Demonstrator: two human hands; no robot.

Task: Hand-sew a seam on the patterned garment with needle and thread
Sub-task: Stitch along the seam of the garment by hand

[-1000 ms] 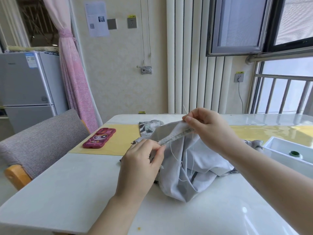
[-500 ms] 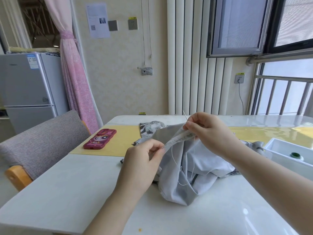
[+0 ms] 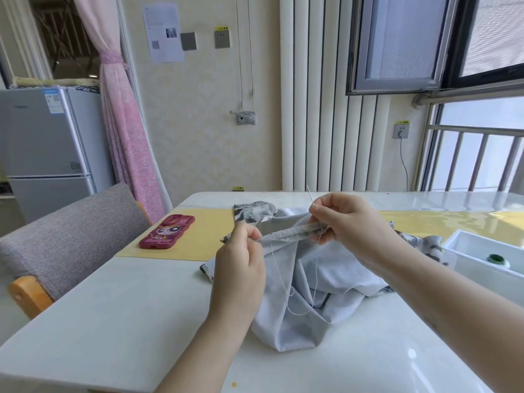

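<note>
The garment (image 3: 306,302), pale grey inside with a grey-and-white print showing at its edges, lies bunched on the white table (image 3: 119,330). A folded seam edge (image 3: 286,235) is stretched taut between both hands. My left hand (image 3: 241,268) pinches the seam's left end. My right hand (image 3: 348,225) holds the seam's right end and pinches a thin needle (image 3: 310,195) that points up and away. White thread (image 3: 279,276) hangs in loops from the seam over the fabric.
A red phone case (image 3: 167,231) lies on a yellow mat (image 3: 195,245) at the left. A white tray (image 3: 476,251) holding a green spool (image 3: 497,258) sits at the right. A grey chair (image 3: 65,236) stands by the table's left edge.
The needle has come further out above my right fingers. Both hands have drawn slightly apart, pulling the seam edge straighter, and my left hand has shifted a little left.
</note>
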